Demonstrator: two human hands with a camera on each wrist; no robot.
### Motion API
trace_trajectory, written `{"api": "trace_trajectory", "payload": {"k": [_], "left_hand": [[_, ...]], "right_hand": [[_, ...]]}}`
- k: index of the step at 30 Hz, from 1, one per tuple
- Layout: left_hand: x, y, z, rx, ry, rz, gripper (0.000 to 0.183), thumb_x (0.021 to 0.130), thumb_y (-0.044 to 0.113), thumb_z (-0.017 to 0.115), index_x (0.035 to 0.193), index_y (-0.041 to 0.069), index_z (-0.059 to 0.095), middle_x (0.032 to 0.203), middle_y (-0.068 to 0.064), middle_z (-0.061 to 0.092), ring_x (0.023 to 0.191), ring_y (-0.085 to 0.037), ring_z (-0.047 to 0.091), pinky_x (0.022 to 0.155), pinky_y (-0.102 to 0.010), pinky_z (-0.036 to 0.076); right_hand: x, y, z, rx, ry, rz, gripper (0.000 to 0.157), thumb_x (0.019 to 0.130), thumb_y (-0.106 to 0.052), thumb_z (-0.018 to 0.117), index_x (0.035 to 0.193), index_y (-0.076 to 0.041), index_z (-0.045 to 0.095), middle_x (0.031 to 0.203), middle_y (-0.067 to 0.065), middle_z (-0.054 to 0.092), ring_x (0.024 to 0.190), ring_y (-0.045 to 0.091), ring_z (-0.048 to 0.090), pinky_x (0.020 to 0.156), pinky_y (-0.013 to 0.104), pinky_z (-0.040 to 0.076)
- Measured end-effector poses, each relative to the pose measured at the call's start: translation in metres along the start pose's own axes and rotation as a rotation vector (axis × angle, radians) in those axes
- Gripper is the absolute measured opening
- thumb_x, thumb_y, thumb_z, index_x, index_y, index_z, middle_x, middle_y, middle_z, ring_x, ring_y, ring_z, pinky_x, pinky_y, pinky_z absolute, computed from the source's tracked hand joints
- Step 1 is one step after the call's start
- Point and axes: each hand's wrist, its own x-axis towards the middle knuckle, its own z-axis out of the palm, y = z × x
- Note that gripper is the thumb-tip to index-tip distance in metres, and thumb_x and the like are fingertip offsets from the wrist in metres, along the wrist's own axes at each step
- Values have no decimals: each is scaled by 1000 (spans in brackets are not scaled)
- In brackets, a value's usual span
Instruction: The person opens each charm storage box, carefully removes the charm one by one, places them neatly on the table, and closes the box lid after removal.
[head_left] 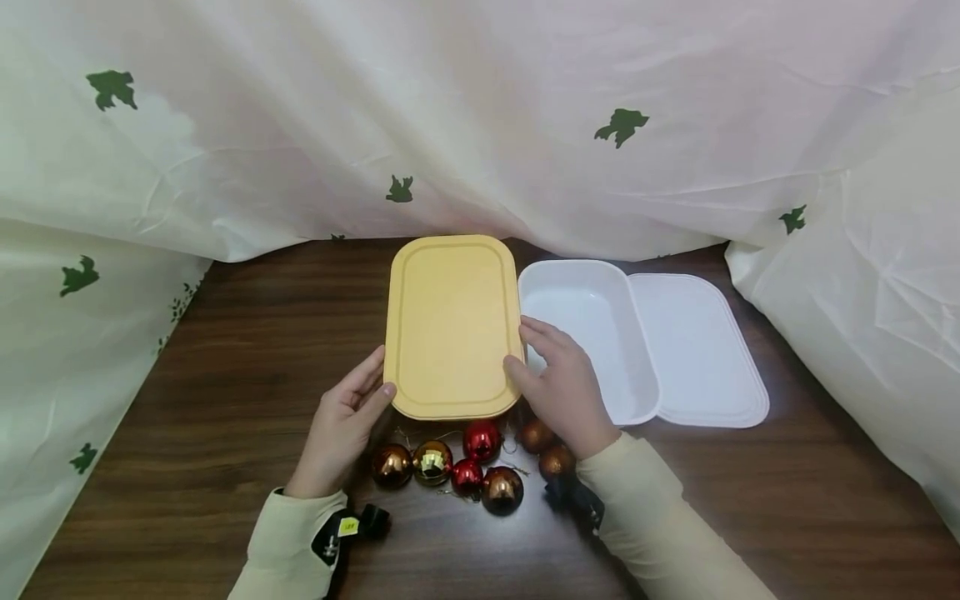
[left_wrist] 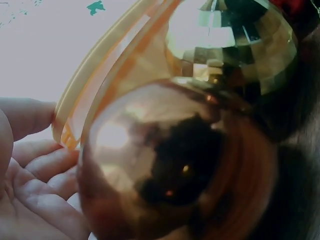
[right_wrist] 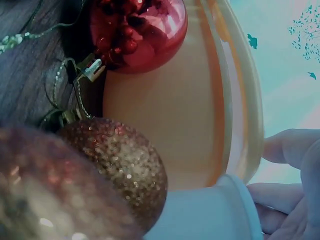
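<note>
A yellow lid (head_left: 453, 325) is over a yellow box (right_wrist: 160, 130), and in both wrist views a gap shows between the lid's rim and the box's rim. My left hand (head_left: 339, 425) pinches the lid's near left edge, thumb on top and fingers beneath. At the right edge, my right hand (head_left: 564, 383) grips the lid the same way, close to the rim of a white box (head_left: 585, 325). Right in front of the yellow box lie a shiny copper ball (left_wrist: 175, 165), a gold faceted ball (left_wrist: 230, 45) and a red ball (right_wrist: 140, 35).
A white lid (head_left: 697, 350) lies flat to the right of the white box. Glittery brown balls (head_left: 557, 461) sit under my right wrist, while a smaller red ball (head_left: 467, 477) and another copper ball (head_left: 502, 490) lie nearer me. White cloth (head_left: 480, 125) with green birds surrounds the dark wooden table (head_left: 247, 333).
</note>
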Motion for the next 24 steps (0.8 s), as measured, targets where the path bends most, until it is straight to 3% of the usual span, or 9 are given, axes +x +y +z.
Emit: {"api": "trace_trajectory", "payload": {"k": [13, 24], "left_hand": [[5, -7, 4, 13, 21, -72, 49, 103, 7, 55, 151, 4, 43, 153, -9, 45, 136, -22, 47, 102, -20, 45], [8, -10, 5, 56, 22, -105, 48, 106, 14, 52, 153, 10, 42, 154, -1, 43, 140, -14, 42, 105, -16, 39]], "right_hand": [[6, 2, 3, -55, -151, 126, 54, 94, -27, 65, 140, 1, 57, 146, 15, 53, 136, 35, 47, 114, 50, 37], [6, 5, 5, -89, -132, 100, 51, 94, -28, 65, 134, 4, 61, 143, 15, 56, 133, 35, 50, 112, 52, 39]]}}
